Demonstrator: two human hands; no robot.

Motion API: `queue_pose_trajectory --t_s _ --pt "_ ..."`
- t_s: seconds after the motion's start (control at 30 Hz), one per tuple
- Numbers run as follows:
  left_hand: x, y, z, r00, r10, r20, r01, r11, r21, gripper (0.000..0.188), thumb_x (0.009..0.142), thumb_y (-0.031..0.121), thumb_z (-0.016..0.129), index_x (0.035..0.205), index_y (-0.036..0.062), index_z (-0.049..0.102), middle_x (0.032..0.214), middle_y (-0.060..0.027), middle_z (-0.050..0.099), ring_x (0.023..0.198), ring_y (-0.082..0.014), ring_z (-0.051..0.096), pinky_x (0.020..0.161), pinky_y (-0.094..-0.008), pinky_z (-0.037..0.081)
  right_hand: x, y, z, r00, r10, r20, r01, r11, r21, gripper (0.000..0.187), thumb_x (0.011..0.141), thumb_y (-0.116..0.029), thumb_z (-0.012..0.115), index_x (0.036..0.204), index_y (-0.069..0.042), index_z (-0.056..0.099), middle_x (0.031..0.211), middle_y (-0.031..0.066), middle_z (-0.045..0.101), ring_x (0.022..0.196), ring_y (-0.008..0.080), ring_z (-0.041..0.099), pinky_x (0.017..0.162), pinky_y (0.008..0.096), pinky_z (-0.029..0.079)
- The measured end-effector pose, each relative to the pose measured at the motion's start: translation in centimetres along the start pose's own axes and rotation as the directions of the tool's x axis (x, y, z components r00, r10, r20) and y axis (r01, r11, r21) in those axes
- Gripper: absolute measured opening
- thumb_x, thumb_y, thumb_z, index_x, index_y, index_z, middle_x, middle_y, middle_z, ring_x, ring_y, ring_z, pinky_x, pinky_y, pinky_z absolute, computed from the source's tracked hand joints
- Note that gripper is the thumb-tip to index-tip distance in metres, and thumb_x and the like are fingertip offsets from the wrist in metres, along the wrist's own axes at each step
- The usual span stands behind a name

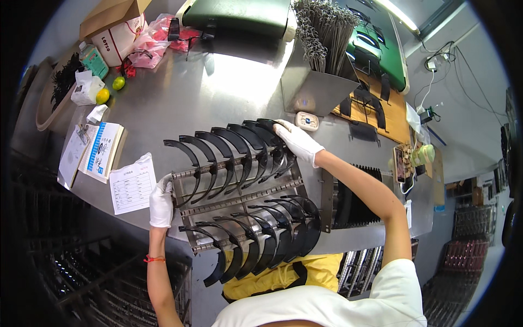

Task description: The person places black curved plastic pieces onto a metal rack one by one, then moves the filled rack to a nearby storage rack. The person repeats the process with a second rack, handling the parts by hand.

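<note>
A metal rack (239,203) with two rows of curved black pieces (238,140) is in front of me, tilted over the near edge of the table. My left hand (161,203), in a white glove, is closed round the rack's left end. At the far right end of the upper row, my right hand (298,143), also gloved in white, has its fingers closed on a curved black piece; the fingertips are partly hidden. Right of this rack, another rack (327,203) holds a dense row of black pieces on the table.
On the metal table (239,90) stand a bin of hooked wires (310,90) and a small pale case (307,121). A paper form (132,184), booklets (106,150) and yellow-green fruit (103,96) lie left. Right are a wooden board (395,111) and a phone (400,165).
</note>
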State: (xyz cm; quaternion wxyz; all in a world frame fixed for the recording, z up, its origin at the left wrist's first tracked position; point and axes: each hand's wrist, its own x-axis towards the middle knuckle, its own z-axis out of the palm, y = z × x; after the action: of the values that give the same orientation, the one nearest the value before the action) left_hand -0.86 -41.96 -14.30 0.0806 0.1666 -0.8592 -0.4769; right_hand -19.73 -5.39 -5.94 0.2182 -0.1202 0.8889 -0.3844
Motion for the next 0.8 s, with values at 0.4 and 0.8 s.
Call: queue_pose_trajectory --t_s 0.4,0.8 --pt "4.3 1.4 1.1 0.999 -0.034 0.005 0.034 0.988 -0.151 0.022 0.101 0.015 0.052 0.116 0.0024 0.063 0.099 -0.0062 0.066 0.093 -0.0148 0.059 0.086 -0.0279 0.047 0.6 -0.1 -0.1 0.988 0.073 -0.135 -0.067 0.996 0.051 0.042 0.100 -0.029 0.044 0.114 0.006 0.061 0.112 0.0277 0.064 0.109 0.0394 0.059 0.093 0.0410 0.043" --pt "4.5 4.8 -1.2 0.926 0.191 0.326 -0.306 0.886 0.350 0.052 0.088 0.019 0.055 0.134 -0.0046 0.047 0.100 -0.0292 0.065 0.096 -0.0425 0.064 0.088 -0.0431 0.049 -0.3 0.8 1.6 0.959 -0.089 -0.268 0.087 0.996 -0.022 0.040 0.101 -0.029 0.044 0.126 0.000 0.056 0.116 0.0253 0.064 0.109 0.0401 0.060 0.095 0.0395 0.046"
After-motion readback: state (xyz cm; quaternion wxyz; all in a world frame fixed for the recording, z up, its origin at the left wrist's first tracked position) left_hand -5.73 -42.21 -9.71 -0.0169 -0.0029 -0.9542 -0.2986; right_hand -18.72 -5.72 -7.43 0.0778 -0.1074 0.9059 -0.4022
